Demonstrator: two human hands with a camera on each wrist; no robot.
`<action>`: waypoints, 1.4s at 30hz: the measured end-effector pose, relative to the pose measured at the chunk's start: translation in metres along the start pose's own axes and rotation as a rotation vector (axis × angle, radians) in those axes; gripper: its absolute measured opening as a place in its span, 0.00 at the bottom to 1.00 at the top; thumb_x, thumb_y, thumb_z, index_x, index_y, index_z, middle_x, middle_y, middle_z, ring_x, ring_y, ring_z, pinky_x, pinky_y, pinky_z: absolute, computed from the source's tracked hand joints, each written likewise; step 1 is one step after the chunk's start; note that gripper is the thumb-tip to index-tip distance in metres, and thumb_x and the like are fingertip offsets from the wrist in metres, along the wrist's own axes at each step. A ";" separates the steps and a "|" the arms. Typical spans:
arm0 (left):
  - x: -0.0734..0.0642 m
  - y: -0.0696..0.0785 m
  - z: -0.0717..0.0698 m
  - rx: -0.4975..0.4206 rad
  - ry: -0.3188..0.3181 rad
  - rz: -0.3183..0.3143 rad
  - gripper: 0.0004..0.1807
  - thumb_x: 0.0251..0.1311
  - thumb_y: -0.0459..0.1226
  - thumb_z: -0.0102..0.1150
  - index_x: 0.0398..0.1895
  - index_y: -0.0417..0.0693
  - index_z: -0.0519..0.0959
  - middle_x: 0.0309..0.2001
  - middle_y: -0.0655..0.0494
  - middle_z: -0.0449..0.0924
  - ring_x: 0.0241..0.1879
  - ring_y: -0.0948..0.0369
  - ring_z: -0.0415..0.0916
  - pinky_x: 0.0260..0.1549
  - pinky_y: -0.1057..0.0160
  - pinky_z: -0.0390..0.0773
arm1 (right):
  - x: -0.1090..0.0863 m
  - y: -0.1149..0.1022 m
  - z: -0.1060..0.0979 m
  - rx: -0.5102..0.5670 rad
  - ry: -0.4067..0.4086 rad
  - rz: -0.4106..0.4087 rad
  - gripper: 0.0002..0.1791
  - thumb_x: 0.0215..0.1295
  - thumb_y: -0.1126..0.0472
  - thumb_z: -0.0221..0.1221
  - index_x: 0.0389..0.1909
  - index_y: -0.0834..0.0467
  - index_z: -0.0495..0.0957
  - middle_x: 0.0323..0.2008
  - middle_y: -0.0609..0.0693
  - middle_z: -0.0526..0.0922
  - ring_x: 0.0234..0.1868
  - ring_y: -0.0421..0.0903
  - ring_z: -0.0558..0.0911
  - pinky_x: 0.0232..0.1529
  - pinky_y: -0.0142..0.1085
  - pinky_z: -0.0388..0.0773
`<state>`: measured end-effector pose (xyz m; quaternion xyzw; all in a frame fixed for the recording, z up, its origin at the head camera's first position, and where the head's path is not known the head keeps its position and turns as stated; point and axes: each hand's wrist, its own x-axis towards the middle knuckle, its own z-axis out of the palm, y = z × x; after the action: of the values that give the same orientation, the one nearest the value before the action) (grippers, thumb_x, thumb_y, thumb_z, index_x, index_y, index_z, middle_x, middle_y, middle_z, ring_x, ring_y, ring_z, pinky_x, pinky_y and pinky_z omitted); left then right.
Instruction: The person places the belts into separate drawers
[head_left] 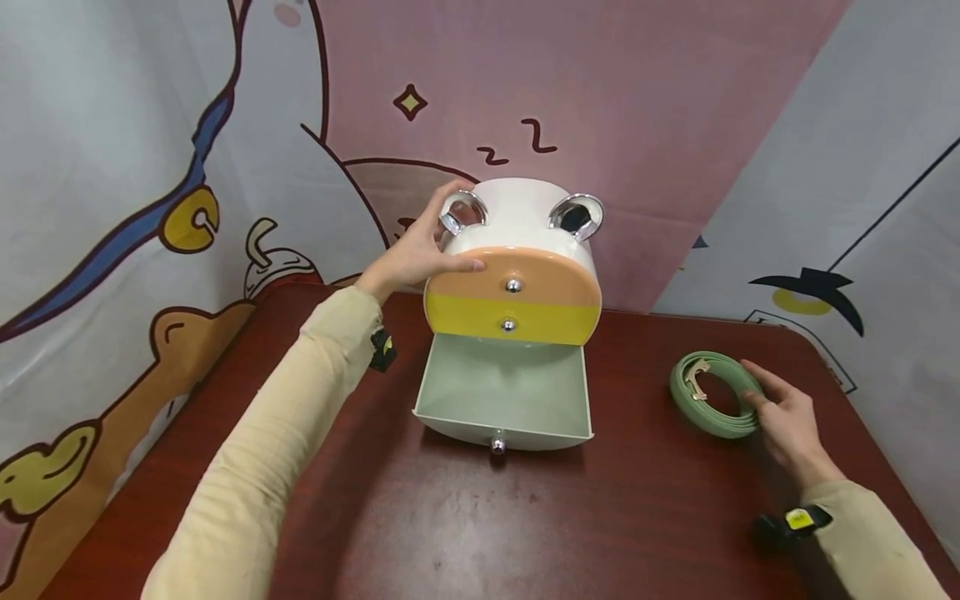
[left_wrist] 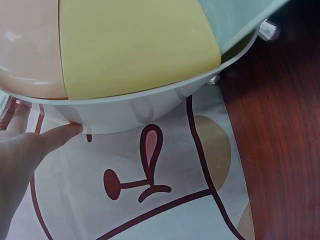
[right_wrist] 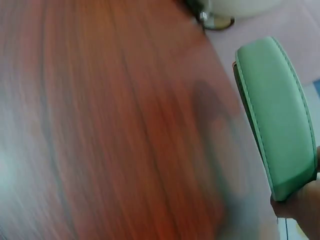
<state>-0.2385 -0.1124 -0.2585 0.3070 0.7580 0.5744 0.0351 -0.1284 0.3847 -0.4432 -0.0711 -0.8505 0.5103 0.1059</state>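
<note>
A small frog-shaped drawer box [head_left: 525, 217] with silver ring ears stands on the table; its top is white. The upper drawer fronts, orange [head_left: 468, 271] and yellow [head_left: 547, 321], are closed, while the pale green bottom drawer [head_left: 517, 387] is pulled out, its inside bare. My left hand [head_left: 416, 254] holds the box at its upper left, thumb along the front edge and fingers behind the left ear. Off to the right, my right hand [head_left: 791, 421] pinches a coiled green belt [head_left: 716, 421] by its side, the gold buckle inside the coil. The right wrist view shows the belt [right_wrist: 277, 120] held above the tabletop.
The dark red wooden table [head_left: 480, 525] has a glossy surface. Behind it hangs a cartoon-printed cloth [head_left: 600, 75], close at the back of the box and along both sides.
</note>
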 end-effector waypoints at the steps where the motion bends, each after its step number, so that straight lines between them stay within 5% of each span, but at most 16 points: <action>1: 0.000 0.000 0.000 -0.001 0.000 -0.002 0.53 0.48 0.27 0.72 0.72 0.57 0.49 0.58 0.47 0.61 0.51 0.49 0.70 0.47 0.52 0.74 | -0.002 -0.004 0.002 0.048 -0.009 -0.007 0.27 0.73 0.71 0.44 0.71 0.65 0.57 0.60 0.56 0.66 0.46 0.30 0.69 0.36 0.19 0.70; 7: -0.001 0.001 0.000 0.023 0.007 -0.010 0.53 0.48 0.28 0.73 0.72 0.58 0.49 0.58 0.46 0.61 0.51 0.49 0.70 0.47 0.52 0.74 | -0.016 -0.032 0.018 0.343 -0.066 -0.015 0.27 0.72 0.72 0.46 0.71 0.66 0.58 0.55 0.51 0.68 0.45 0.29 0.72 0.37 0.21 0.73; 14: -0.001 0.002 0.000 0.033 0.011 0.004 0.53 0.48 0.28 0.73 0.72 0.58 0.49 0.56 0.44 0.62 0.47 0.48 0.72 0.44 0.53 0.76 | -0.028 -0.065 0.037 0.379 -0.083 -0.054 0.27 0.69 0.75 0.48 0.69 0.69 0.60 0.47 0.41 0.73 0.42 0.30 0.75 0.34 0.22 0.73; 25: 0.000 0.002 0.000 0.038 0.013 0.013 0.52 0.47 0.27 0.73 0.71 0.56 0.50 0.55 0.41 0.62 0.46 0.48 0.72 0.43 0.54 0.76 | -0.041 -0.102 0.061 0.505 -0.097 -0.142 0.25 0.67 0.79 0.49 0.65 0.68 0.68 0.47 0.42 0.79 0.42 0.34 0.76 0.33 0.23 0.73; 42: 0.002 0.000 0.001 0.003 0.015 -0.021 0.53 0.47 0.27 0.72 0.71 0.59 0.50 0.60 0.46 0.60 0.50 0.50 0.70 0.47 0.52 0.75 | -0.049 -0.138 0.101 0.323 -0.208 -0.178 0.23 0.68 0.76 0.49 0.64 0.70 0.67 0.52 0.50 0.77 0.50 0.35 0.77 0.41 0.25 0.74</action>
<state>-0.2396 -0.1106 -0.2587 0.2947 0.7622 0.5753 0.0348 -0.1081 0.2230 -0.3727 0.0753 -0.7668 0.6333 0.0724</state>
